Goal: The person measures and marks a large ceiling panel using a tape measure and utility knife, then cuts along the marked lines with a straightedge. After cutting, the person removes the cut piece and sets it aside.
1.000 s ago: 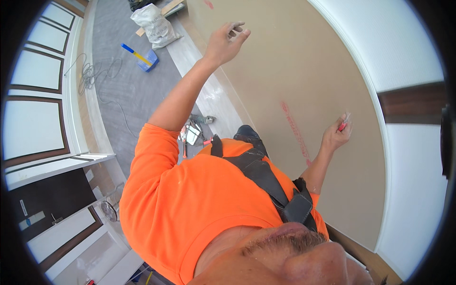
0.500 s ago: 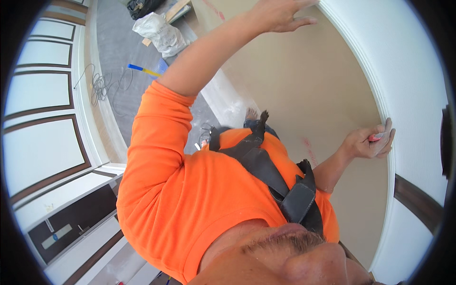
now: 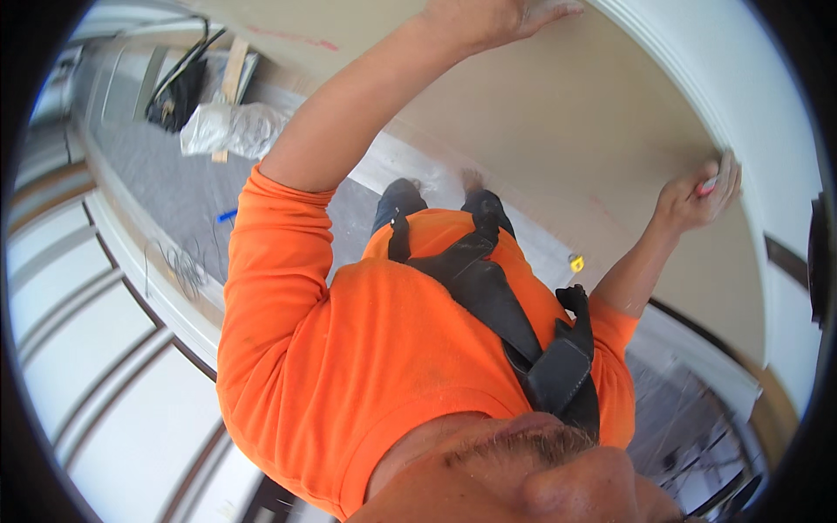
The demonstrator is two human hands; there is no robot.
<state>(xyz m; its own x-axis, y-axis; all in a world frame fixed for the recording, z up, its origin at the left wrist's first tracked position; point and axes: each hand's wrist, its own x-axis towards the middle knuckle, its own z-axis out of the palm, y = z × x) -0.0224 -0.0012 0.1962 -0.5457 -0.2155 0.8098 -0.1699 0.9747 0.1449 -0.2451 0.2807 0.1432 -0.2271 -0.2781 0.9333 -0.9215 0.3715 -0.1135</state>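
My left hand [image 3: 493, 22] is raised at the top edge against the beige wall [image 3: 602, 113], close to the white ridged moulding [image 3: 671, 65]. Its thumb stretches out, and the upper part of the hand is cut off by the frame. On the right, my right hand [image 3: 695, 196] is at the edge of the same moulding. Closed fingers there hold a small tool with a red handle [image 3: 707, 186]; its other end is hidden, so I cannot tell its kind. Both arms reach up in orange sleeves.
At the wall's foot on the left lie a white plastic sack [image 3: 234, 129], a wooden board [image 3: 234, 70] and a black bag [image 3: 179, 96]. Coiled cable [image 3: 181, 270] and a blue-handled item [image 3: 227, 215] rest on the grey floor. A small yellow object [image 3: 575, 263] shows near my right arm.
The view has turned, bringing more floor and the yellow object into sight. My right hand appears higher and farther right along the moulding, still holding the red-handled tool. My left hand stays raised.
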